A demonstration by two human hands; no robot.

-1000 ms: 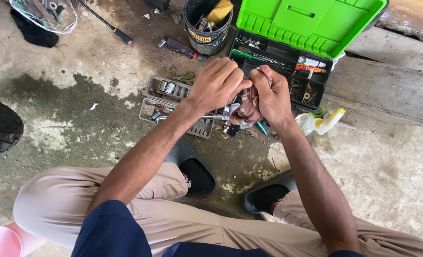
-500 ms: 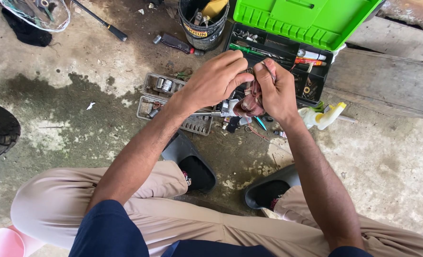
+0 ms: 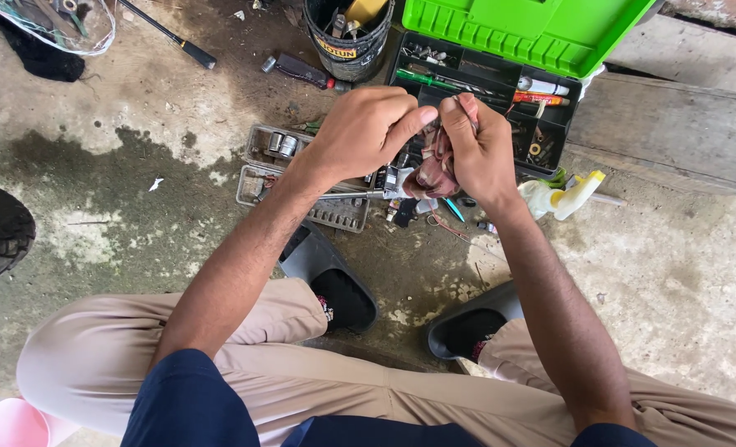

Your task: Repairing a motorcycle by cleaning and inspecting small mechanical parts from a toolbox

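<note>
Both hands are raised together just in front of the open green toolbox (image 3: 500,50). Left hand (image 3: 368,132) is curled, thumb and forefinger pinching toward the right hand; what it grips is too small to tell. Right hand (image 3: 480,153) is clenched around a reddish-brown rag (image 3: 434,170), which hangs below the fingers, on the near side of the toolbox. Grey socket tray (image 3: 302,178) lies on the concrete left of the toolbox, under the left wrist. Black bucket (image 3: 347,41) stands just left of the toolbox lid. White squeeze bottle (image 3: 558,199) lies near the toolbox's front right corner.
</note>
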